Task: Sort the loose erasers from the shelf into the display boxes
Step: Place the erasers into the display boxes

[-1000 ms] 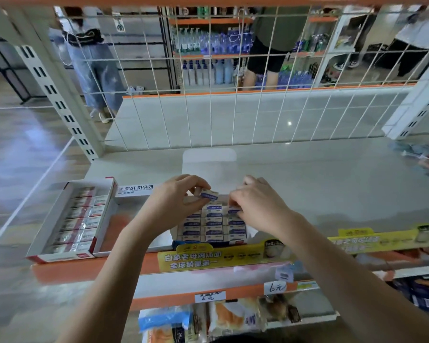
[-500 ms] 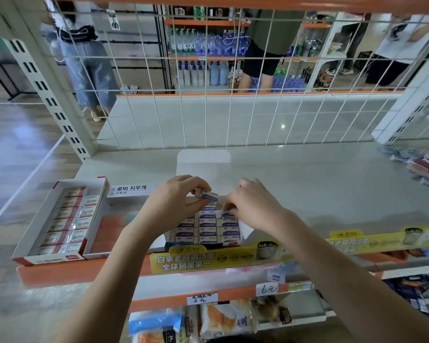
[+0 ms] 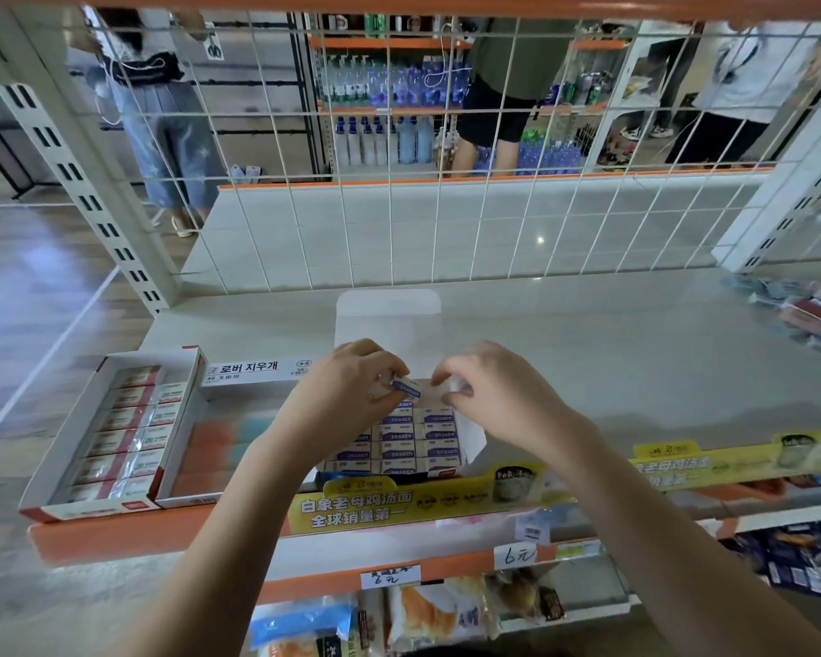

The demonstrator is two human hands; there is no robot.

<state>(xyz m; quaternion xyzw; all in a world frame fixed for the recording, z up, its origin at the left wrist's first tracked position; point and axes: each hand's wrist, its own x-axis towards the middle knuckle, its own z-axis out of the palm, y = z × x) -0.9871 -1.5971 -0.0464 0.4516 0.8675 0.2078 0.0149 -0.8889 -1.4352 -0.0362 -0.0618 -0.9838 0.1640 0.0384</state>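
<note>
Fingers of the left hand (image 3: 337, 391) are curled, and a blue-and-white eraser (image 3: 406, 387) is pinched at their tips, tilted, just above the back row of the blue display box (image 3: 401, 443). A small white piece, too blurred to identify, is pinched between the curled fingertips of the right hand (image 3: 498, 395) over the box's back right corner. Both forearms are extended forward from the bottom of the view, with the wrists converging above the box. The box is set at the front edge of the shelf (image 3: 588, 372), filled with rows of erasers. A red-and-white display box (image 3: 110, 433) is placed at the shelf's front left corner. Loose erasers (image 3: 806, 315) are piled at the right edge.
</note>
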